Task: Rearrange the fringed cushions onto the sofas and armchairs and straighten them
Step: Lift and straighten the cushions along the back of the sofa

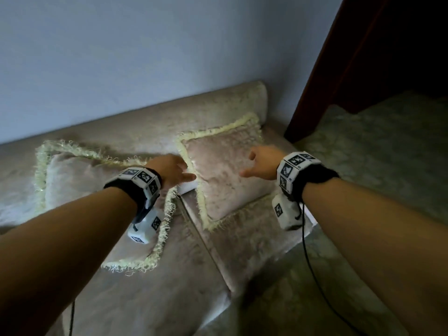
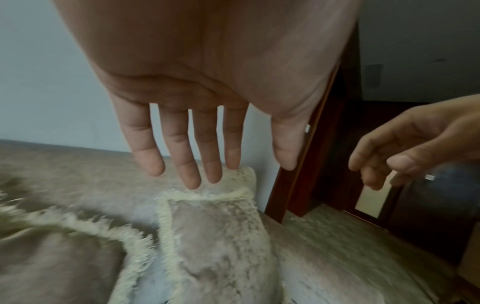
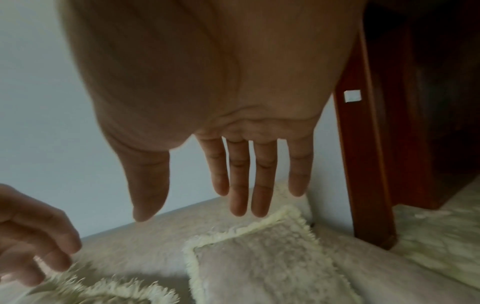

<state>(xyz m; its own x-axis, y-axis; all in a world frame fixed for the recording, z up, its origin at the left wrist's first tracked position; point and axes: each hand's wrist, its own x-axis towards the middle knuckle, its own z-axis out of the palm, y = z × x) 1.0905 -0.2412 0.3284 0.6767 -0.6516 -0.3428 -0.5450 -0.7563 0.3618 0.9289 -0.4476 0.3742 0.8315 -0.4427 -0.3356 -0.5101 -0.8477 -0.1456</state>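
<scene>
Two pinkish cushions with cream fringe lie on a beige velvet sofa (image 1: 169, 299). The right cushion (image 1: 225, 170) leans against the backrest near the sofa's right end. The left cushion (image 1: 80, 180) lies flatter, partly under my left forearm. My left hand (image 1: 175, 170) hovers with straight fingers over the gap between the cushions, at the right cushion's left edge. My right hand (image 1: 257, 163) hovers open above the right cushion's right side. The wrist views show the left hand (image 2: 197, 154) and right hand (image 3: 228, 195) with fingers spread, holding nothing, above the right cushion (image 2: 221, 246) (image 3: 267, 265).
A pale blue wall (image 1: 121, 57) runs behind the sofa. A dark red wooden door frame (image 1: 322, 93) stands just right of the sofa's end. Pale patterned floor (image 1: 375, 154) spreads to the right. Cables hang from both wrist units.
</scene>
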